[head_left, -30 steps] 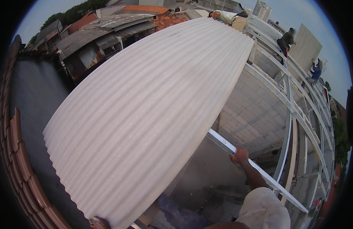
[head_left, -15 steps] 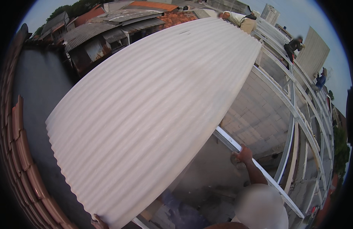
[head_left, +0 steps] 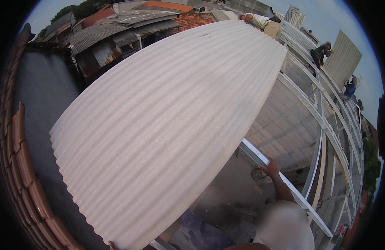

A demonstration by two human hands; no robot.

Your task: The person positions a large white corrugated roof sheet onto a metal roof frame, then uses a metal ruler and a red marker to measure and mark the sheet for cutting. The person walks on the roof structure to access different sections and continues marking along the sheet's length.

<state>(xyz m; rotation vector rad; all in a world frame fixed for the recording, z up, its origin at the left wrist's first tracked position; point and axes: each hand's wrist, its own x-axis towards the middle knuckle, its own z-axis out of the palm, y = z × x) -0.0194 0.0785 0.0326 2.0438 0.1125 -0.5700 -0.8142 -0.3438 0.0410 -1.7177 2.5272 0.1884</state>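
A large white corrugated sheet (head_left: pixel 167 125) lies slanting over the metal roof frame (head_left: pixel 321 129). A sliver of my left hand (head_left: pixel 112 245) shows at the sheet's near edge, at the bottom of the view, closed on it; most of it is out of frame. My right hand is not in view. At lower right a co-worker in a pale cap (head_left: pixel 284 225) grips a silver beam (head_left: pixel 298 196) with a bare hand (head_left: pixel 270 166).
Brown roof tiles (head_left: pixel 26 175) line the left. A co-worker (head_left: pixel 271 27) crouches at the sheet's far end; two others (head_left: pixel 319 54) (head_left: pixel 349 89) are by an upright sheet (head_left: pixel 342 58). Below the frame are a block wall (head_left: pixel 284 129) and dim floor (head_left: pixel 226 187). Older roofs (head_left: pixel 117 25) stand beyond.
The view has shifted, so sheet and frame appear further right and a little higher. My left hand has slipped mostly out of frame. The nearby co-worker's hand stays on the beam.
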